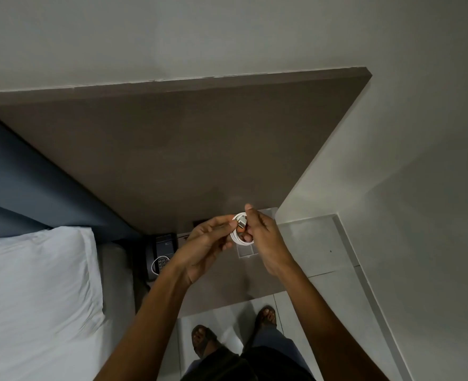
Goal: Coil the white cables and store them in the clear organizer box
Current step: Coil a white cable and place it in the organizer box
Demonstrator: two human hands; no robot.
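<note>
above the brown desk i see left hand and right hand both pinching the coiled white cable.

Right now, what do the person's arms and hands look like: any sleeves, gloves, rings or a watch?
Both forearms are bare as far as the head view shows, with no sleeves in view. The left hand and right hand wear no gloves, and no ring, watch or bracelet shows on the visible sides. The nails look short and unpainted, though the picture is dim.
</note>
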